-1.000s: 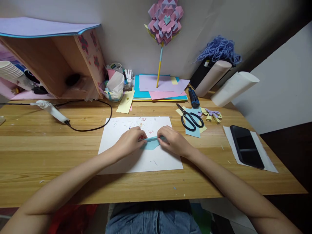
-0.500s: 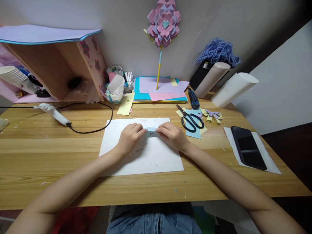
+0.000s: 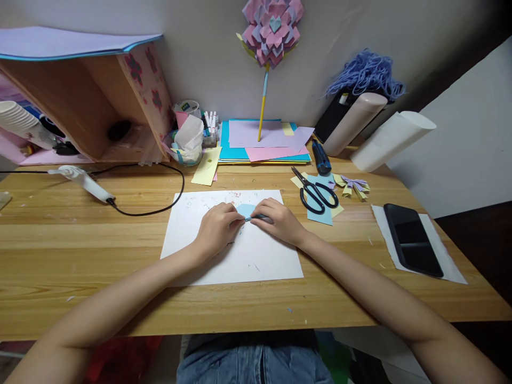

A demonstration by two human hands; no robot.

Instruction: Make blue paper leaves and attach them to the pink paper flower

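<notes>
Pinching fingers: the left hand [image 3: 218, 226] and the right hand [image 3: 278, 218] each close thumb against fingertips, a narrow gap between them, holding the near edge of the folded blue paper [image 3: 245, 209]; how hard they press does not show.
Blue paper: it sits between the two hands, over the upper part of the white sheet, its pale flap spreading away from the person beyond the pinched edge.
Handling: it looks very light and thin, crisp along a crease but easily bent or torn, and probably not slippery.
Where to hold: the doubled edge seems the firmest grip, one pinch toward each end; squeezing the single-layer flap would likely wrinkle it.
White sheet [image 3: 240, 264]: it lies flat beneath both hands, flecked with coloured marks, and could slide if dragged.
Scissors [image 3: 306, 184]: they rest near the right hand without touching it, over a blue scrap [image 3: 327, 216]; a wide sweep that way could catch the handles.
Cutter [image 3: 321, 158]: it lies just behind the scissors, beside the yellow-and-purple folded strips [image 3: 354, 185].
Black cord [image 3: 144, 215]: it loops near the sheet's far left corner.
</notes>
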